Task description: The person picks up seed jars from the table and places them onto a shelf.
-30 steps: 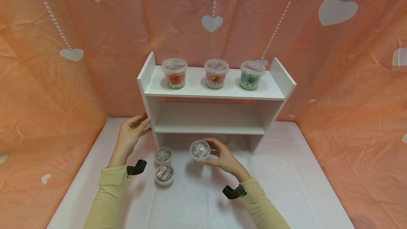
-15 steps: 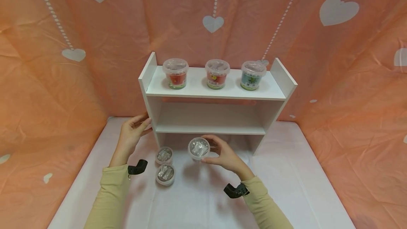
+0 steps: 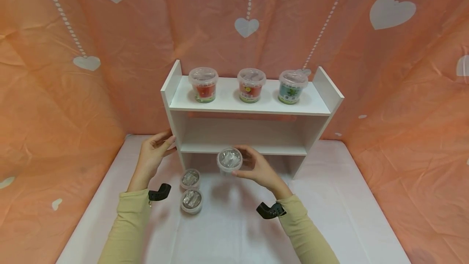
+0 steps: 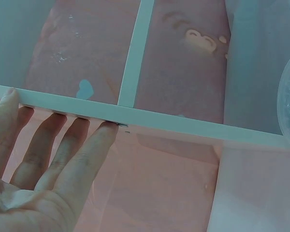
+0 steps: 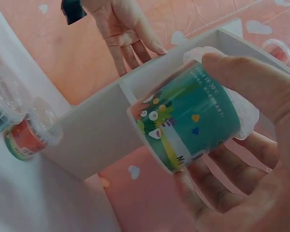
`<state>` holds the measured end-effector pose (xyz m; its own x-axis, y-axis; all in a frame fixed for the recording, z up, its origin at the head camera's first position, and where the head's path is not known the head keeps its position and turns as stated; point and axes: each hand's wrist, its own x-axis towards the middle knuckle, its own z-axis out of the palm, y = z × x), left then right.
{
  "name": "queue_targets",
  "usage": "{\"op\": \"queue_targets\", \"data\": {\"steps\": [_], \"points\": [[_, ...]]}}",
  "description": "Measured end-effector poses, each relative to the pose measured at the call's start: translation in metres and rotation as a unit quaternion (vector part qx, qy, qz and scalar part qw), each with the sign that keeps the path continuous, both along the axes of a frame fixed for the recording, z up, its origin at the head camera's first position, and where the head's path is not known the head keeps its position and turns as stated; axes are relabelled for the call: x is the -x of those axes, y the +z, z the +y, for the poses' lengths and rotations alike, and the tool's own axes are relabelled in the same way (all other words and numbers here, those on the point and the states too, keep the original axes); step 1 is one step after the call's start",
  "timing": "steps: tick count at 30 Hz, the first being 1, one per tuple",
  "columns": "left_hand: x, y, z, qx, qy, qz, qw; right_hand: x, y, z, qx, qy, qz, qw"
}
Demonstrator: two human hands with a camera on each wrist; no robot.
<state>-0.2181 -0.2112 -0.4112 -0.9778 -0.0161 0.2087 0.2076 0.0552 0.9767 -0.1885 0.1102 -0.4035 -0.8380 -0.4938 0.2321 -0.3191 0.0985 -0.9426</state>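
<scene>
My right hand (image 3: 258, 169) holds a lidded cup (image 3: 229, 159) in front of the shelf's lower board; in the right wrist view the cup (image 5: 193, 116) shows a green label with flowers, thumb on one side and fingers on the other. My left hand (image 3: 152, 158) touches the outer left side of the white shelf (image 3: 242, 148). In the left wrist view the fingertips of that hand (image 4: 48, 164) rest along the edge of the shelf's side panel (image 4: 183, 124), fingers nearly straight.
Three lidded cups, one at left (image 3: 204, 85), one in the middle (image 3: 250, 86) and one at right (image 3: 292, 87), stand on the top board. Two more cups (image 3: 190, 179) (image 3: 191, 201) sit on the white table (image 3: 227, 235) near the shelf's left foot. Orange cloth (image 3: 132, 44) surrounds it.
The right hand has raised its cup and brought it up toward the shelf's lower board. The left hand stays at the shelf's side.
</scene>
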Motion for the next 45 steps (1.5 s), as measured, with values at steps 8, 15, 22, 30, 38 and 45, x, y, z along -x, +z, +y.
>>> {"op": "queue_targets", "data": {"steps": [8, 15, 22, 30, 38, 45], "points": [[0.000, -0.001, -0.001, 0.006, 0.000, -0.003, 1.0000, 0.012, 0.008, -0.005, 0.014, -0.005, -0.022, 0.9997], [0.000, -0.001, -0.001, 0.002, 0.003, -0.003, 1.0000, 0.021, 0.015, -0.010, 0.019, -0.007, -0.027, 0.9994], [0.001, -0.003, 0.000, -0.004, -0.001, -0.003, 1.0000, 0.028, 0.017, -0.014, 0.007, -0.004, -0.008, 0.9999], [0.001, -0.003, 0.001, -0.002, 0.002, -0.003, 1.0000, 0.037, 0.018, -0.021, 0.007, 0.001, 0.013, 0.9999], [0.001, -0.002, 0.000, -0.011, 0.000, -0.006, 0.9999, 0.046, 0.018, -0.027, 0.009, -0.003, 0.016, 0.9998], [-0.001, -0.001, 0.001, -0.018, 0.003, -0.008, 0.9998, 0.050, 0.017, -0.031, 0.004, -0.020, 0.022, 0.9996]]}}
